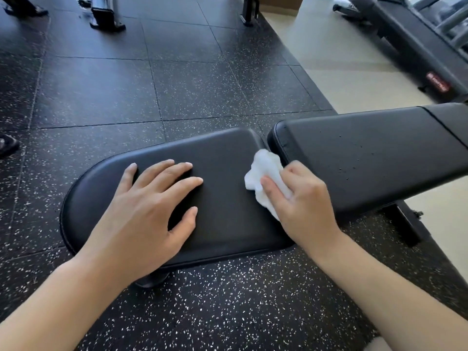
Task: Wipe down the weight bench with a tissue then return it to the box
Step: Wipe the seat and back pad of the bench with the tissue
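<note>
My left hand (149,211) lies flat, fingers spread, on the black seat pad (228,158). My right hand (301,206) pinches the crumpled white tissue (263,171) against the pad's right end, at the gap before the back pad (367,158). I see speckled rubber floor (177,79) lying open all round the seat's rounded edge. The bench frame beneath is mostly hidden. Farther off, machine feet (106,19) are cut off at the top.

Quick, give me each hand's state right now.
Left hand: open, fingers straight, resting flat on the seat pad.
Right hand: holds the crumpled tissue against the seat pad.
</note>
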Demonstrator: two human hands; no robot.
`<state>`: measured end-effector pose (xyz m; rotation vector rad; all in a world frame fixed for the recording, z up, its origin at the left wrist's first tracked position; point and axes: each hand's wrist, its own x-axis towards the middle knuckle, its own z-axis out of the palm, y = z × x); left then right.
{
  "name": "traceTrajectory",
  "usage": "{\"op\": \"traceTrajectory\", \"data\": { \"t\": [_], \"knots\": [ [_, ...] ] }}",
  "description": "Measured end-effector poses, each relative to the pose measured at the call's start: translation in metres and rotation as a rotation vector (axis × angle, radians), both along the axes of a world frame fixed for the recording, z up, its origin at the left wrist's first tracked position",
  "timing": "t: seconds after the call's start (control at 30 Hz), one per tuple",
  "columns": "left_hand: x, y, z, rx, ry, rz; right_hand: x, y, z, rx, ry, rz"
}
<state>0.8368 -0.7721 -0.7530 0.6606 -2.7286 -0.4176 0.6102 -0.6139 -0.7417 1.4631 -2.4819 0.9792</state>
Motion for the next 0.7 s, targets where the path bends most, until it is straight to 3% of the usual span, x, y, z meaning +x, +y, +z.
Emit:
{"op": "traceTrajectory", "data": {
  "t": [0.17, 0.3, 0.6, 0.7],
  "knots": [
    [0.001, 0.003, 0.003, 0.013, -0.007, -0.001, -0.040, -0.079, 0.005, 0.010, -0.120, -0.065],
    [0.003, 0.003, 0.008, 0.061, -0.019, 0.003, -0.050, -0.089, 0.002, 0.012, -0.148, -0.087],
    [-0.007, -0.001, 0.004, 0.049, 0.001, -0.004, 0.002, 0.043, -0.005, 0.024, -0.092, 0.096],
    [-0.011, 0.000, 0.005, 0.045, -0.020, -0.009, 0.004, 0.050, -0.007, 0.008, -0.084, 0.109]
  ]
}}
